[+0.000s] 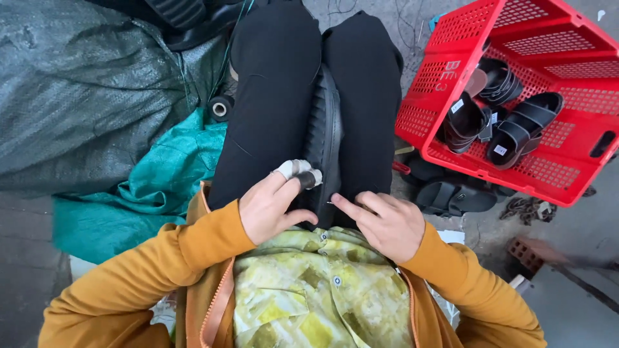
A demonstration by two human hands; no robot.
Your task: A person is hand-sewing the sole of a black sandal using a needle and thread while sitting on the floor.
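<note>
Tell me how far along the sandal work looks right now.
Done, apparently: three black sandals lie in the red crate. In hand: a black shoe sole is clamped between the knees, with the left hand and right hand at its near end. Possibly left: more sandals on the floor under the crate.

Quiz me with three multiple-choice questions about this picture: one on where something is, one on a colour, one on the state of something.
1. Where is the black shoe sole held?
A. Inside the crate
B. Between the person's knees
C. On the green sack

2. What colour is the plastic crate?
A. Red
B. Blue
C. White

3. What covers two fingertips of the left hand?
A. Nothing
B. A full glove
C. Wrapped tape or guards

Answers: 1 B, the sole stands clamped between the black trouser legs. 2 A, its mesh walls are red, with black sandals inside. 3 C, pale and dark wrappings cap the fingertips.
</note>
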